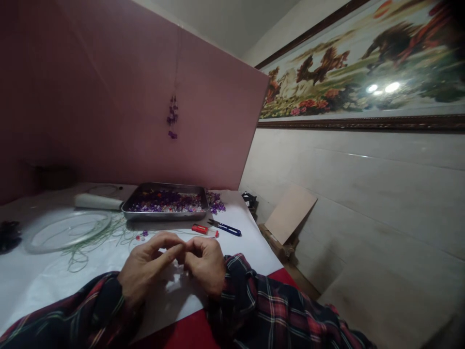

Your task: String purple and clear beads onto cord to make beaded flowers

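Observation:
My left hand (149, 264) and my right hand (206, 261) meet fingertip to fingertip above the white table covering. Both are closed in a pinch, and whatever lies between the fingers is too small to make out. Small clear pieces (175, 281) show dimly below the fingertips. Just beyond my hands are a red lighter (199, 229) and dark blue thread snips (227, 228). A few loose beads (144, 233) lie beyond my left hand, beside thin green cord (78, 254).
A metal tray (165, 216) of purple and clear beads stands at the back, with more purple beads (217, 202) at its right. A thread cone (98, 201) and a clear ring-shaped coil (36, 242) lie left. A beaded strand (172, 116) hangs on the pink panel (119, 97).

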The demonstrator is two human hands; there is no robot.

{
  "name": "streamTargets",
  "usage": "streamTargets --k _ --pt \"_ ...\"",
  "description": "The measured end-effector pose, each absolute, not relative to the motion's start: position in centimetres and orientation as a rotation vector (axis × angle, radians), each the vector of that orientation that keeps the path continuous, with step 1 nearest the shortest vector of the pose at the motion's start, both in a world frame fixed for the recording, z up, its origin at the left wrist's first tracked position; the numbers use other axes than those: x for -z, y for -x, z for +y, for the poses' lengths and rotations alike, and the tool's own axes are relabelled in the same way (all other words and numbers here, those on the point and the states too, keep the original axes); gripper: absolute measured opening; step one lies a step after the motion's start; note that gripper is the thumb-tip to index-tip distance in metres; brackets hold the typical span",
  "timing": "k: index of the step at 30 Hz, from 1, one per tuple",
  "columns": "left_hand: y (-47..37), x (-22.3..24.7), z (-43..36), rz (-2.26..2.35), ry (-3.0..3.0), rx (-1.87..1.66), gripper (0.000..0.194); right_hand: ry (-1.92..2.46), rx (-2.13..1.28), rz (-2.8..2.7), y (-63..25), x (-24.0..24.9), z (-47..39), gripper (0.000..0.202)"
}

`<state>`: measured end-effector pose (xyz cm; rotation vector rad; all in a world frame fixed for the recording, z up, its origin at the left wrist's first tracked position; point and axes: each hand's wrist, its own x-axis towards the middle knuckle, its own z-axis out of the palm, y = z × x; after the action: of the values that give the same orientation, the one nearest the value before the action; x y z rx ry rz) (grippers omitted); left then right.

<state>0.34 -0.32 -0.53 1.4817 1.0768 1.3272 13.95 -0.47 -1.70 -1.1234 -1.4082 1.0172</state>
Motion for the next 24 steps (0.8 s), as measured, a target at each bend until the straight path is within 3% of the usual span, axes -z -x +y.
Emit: streamTargets --k 5,10,24 --pt "-0.5 1.1 -0.3 1.078 -1.519 -1.330 0.015 1.024 -1.166 -1.325 -13.9 1.3 -0.2 0.015" --pt "0.0 1.7 0.3 1.181 -1.689 -1.355 0.012 1.020 -1.075 -1.343 -14.0 1.7 0.0 0.012" --pt "0.3 1.2 0.0 1.170 -1.925 -1.469 0.011 0.982 -1.458 -1.280 -15.1 1.6 1.1 0.046"
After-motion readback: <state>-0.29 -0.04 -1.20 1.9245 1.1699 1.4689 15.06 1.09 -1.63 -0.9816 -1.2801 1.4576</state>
